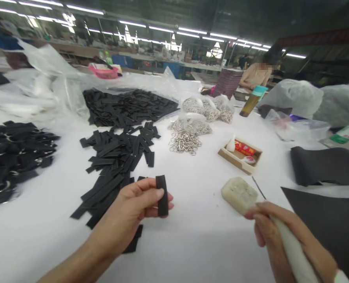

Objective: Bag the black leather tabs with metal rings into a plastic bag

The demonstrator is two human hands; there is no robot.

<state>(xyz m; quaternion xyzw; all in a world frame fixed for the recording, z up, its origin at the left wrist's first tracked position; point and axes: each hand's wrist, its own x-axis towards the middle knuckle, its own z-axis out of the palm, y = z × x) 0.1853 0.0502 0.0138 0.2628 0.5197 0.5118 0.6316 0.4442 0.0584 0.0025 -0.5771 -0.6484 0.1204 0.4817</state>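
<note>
Between the thumb and fingers of my left hand (140,202) is a short black fabric strip (162,196), held upright above the white table. My right hand (286,232) is closed around the thick pale handle of an awl (290,243), its thin dark metal tip pointing up and to the left. Just left of that tip lies a yellowish-white block (239,194), dented on top, perhaps wax. Loose black strips (115,165) are scattered beyond and under my left forearm. Metal rings (185,141) lie in a heap farther back at the centre.
A larger pile of black strips (127,104) and bagged rings (209,108) stand behind. At far left are strips with rings fitted (12,157). A small cardboard box (236,163), a bottle (253,101) and black sheets (324,224) lie right. A person (255,74) sits beyond.
</note>
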